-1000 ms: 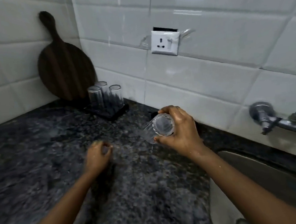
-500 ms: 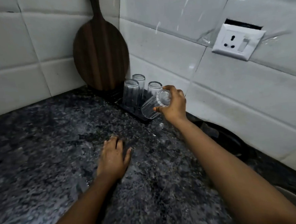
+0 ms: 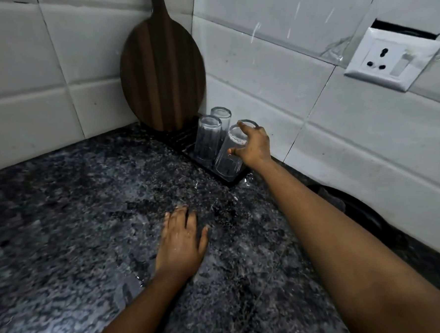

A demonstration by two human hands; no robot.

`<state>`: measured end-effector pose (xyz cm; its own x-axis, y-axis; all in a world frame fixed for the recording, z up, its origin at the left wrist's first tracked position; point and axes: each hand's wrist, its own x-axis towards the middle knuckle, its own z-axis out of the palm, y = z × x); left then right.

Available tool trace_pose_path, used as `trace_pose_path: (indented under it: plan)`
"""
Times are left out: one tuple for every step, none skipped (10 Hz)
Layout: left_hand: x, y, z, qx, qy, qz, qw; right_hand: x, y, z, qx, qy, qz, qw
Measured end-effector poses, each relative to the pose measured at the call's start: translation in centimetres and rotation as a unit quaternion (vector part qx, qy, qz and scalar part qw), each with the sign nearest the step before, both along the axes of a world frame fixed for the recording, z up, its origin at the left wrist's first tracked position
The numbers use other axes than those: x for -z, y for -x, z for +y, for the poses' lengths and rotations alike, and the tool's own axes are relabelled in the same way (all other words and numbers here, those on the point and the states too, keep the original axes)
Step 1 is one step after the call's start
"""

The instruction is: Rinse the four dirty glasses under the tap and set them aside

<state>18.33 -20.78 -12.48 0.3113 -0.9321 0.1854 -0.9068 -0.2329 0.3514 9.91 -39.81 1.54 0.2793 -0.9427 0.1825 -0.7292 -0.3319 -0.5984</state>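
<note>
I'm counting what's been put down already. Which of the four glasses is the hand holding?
The front glass, nearest the camera on the dark tray. The right hand grips its upturned base; it tilts, while the other three stand inverted behind it, untouched.

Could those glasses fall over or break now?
Maybe. The right hand holds the fourth glass tilted, close beside the front upturned glass on the dark tray, so it might knock it. The glass sits near the tray's edge. The countertop looks wet under the left hand, so slipping is possible.
</note>
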Motion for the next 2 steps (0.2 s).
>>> trace_pose_path:
  plan:
    - [-0.05,-0.04,0.0,-0.001,-0.009,-0.009,1.0,0.27,-0.35,-0.68,-0.01,0.002,0.006,1.0]
    - [-0.02,-0.03,0.02,-0.009,-0.014,0.001,1.0,0.51,-0.35,-0.26,-0.004,-0.001,-0.005,1.0]
